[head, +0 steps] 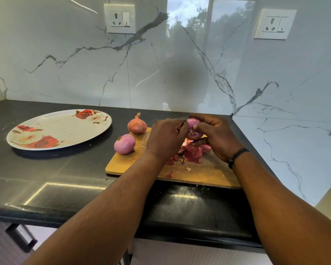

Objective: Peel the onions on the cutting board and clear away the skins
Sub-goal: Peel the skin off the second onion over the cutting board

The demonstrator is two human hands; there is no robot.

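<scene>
A purple onion [193, 129] is held up over the wooden cutting board [204, 173] by both hands. The right hand [216, 137] is curled round it, with the fingers wrapped behind and under it. The left hand [165, 139] is curled at the onion's left side, and its fingertips are pressed to the onion. A pile of red skins [191, 153] is seen on the board, right under the hands. A peeled onion [124, 144] is found at the board's left edge. An unpeeled onion [137, 125], brown and dry, is seen at the board's far left corner. A plate with red flowers [65, 129] is set on the dark counter [69, 175], to the left of the board. A black band [237, 156] is worn on the right wrist.
</scene>
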